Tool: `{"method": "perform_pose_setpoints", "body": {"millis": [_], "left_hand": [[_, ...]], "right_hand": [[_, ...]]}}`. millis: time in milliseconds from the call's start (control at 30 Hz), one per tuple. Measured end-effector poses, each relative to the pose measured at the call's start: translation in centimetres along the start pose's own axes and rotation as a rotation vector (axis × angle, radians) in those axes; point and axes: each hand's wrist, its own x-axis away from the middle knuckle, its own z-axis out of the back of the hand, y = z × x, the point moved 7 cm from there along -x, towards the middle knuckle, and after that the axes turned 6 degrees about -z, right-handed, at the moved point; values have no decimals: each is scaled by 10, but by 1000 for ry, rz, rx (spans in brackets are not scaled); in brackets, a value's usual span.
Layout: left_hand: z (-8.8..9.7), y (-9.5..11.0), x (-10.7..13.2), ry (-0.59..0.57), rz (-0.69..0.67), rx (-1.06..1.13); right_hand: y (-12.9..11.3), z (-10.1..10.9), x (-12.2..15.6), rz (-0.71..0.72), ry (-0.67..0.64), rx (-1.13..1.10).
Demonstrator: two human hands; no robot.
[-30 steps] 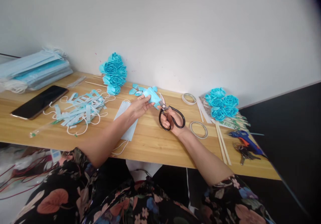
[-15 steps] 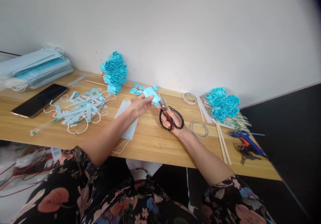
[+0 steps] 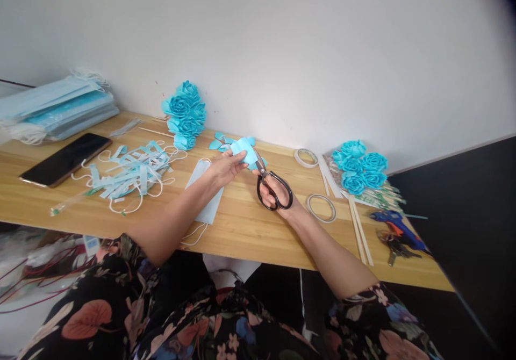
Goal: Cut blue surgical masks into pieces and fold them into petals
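Observation:
Between its thumb and fingers, my left hand (image 3: 227,170) pinches a piece of light blue material (image 3: 243,151), which looks like mask fabric. My right hand (image 3: 278,194) has its fingers through the black handles of a pair of scissors (image 3: 269,185). The blades point up and away, lying against the right edge of the blue piece. Under my left forearm a light blue face mask (image 3: 210,208) lies flat, partly covered. Small cut blue pieces (image 3: 217,142) lie on the table just behind my left hand.
Blue paper-like roses (image 3: 186,115) stand at the back; more roses (image 3: 351,165) lie to the right. Left are stacked masks (image 3: 60,107), a phone (image 3: 66,158) and cut strips with ear loops (image 3: 137,172). Right are tape rolls (image 3: 321,208), sticks (image 3: 361,231), a glue gun (image 3: 397,228) and keys (image 3: 394,250).
The scissor handles have drawn closer together as my right hand's grip narrows. My left hand holds the blue piece in nearly the same place. The view has shifted very slightly.

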Motion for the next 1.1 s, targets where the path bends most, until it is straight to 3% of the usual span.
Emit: {"method": "perform_pose_setpoints", "body": {"millis": [100,400,767,1100], "left_hand": [[-1,5,-1,-44,-68,-46],[-6,11,2,-88,-102,-127],[-13,6,7,-161,-97,-218],[-5,0,2,-89,-48,-137]], "right_hand": [[1,1,0,-31,4,11],[0,-8,4,-74,-192,42],[-1,-8,3,-53,-190,60],[-8,-7,3,38,-74,93]]}}
